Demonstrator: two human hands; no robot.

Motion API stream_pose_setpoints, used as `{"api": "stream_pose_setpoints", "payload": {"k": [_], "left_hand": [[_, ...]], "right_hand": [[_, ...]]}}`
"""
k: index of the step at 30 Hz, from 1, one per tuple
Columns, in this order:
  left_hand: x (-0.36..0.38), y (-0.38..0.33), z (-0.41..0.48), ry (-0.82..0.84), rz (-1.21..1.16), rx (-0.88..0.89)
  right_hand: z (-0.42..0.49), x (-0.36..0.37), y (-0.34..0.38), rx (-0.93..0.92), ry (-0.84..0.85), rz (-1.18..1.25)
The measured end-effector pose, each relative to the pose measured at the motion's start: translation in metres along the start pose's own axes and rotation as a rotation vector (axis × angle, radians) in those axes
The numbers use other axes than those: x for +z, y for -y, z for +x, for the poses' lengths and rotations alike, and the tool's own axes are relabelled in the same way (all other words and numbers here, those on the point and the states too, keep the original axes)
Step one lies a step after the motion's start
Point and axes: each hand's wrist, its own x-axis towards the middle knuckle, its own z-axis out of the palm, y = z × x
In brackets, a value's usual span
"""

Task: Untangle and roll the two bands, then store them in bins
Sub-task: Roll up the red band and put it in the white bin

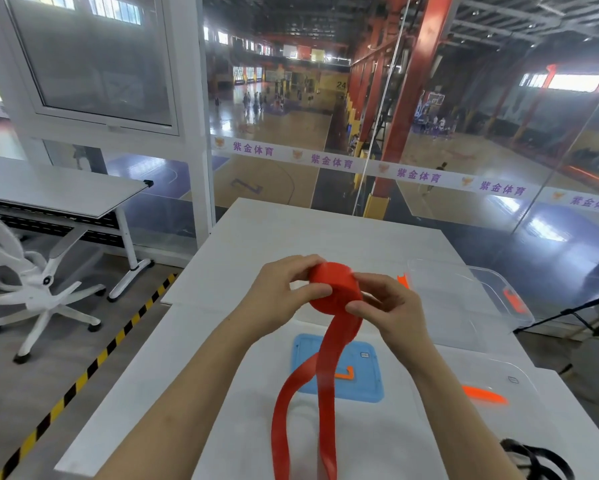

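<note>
Red band [329, 277]: mostly wound into a thick roll, held up above the white table [291, 233] between both hands, near the middle of the view.

Loose end [327, 365]: a flat red strip drops from the underside of the roll, hangs toward the camera and doubles back in a long loop that runs off the bottom edge.

Left hand [277, 297]: grips the left side of the roll, with the fingers curled over the top and the thumb pressed on the near face.

Right hand [386, 306]: pinches the right edge of the roll, the thumb in front where the strip leaves it and the fingers bent behind.

Black band [537, 460]: lies in a loose tangle at the bottom right corner of the table, well apart from the hands and only partly in view.

Blue lid [369, 391]: lies flat on the table under the hanging strip, with an orange clip on it.

Far clear bin [471, 292]: stands on the table just right of the right hand, with orange clips at its ends.

Near clear bin [505, 374]: sits closer to the camera on the right with an orange clip on its near side. Whether it is a bin or a lid cannot be told.

Office chair [41, 282]: white, stands on the floor to the left, beside a second table [48, 192].
</note>
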Motion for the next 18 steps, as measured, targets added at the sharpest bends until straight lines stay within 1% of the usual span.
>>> {"api": "stream_pose_setpoints", "payload": {"k": [3,6,12,15,16,18], "left_hand": [[0.003,-0.003,0.001,-0.078,-0.262,-0.091],[0.006,-0.005,0.005,-0.085,-0.395,-0.141],[0.011,-0.008,0.007,-0.065,-0.501,-0.154],[0.008,-0.008,0.012,-0.002,-0.543,-0.179],[0.004,-0.008,0.015,0.029,-0.534,-0.179],[-0.006,-0.011,0.021,0.063,-0.435,-0.151]], "right_hand": [[-0.004,0.002,-0.002,0.038,-0.056,0.075],[-0.001,0.005,0.002,0.055,-0.103,0.14],[0.018,0.003,0.015,0.026,-0.087,0.085],[0.029,0.002,0.025,-0.022,-0.092,0.024],[0.034,0.001,0.029,-0.044,-0.092,0.0],[0.042,-0.004,0.041,-0.095,-0.069,-0.048]]}}
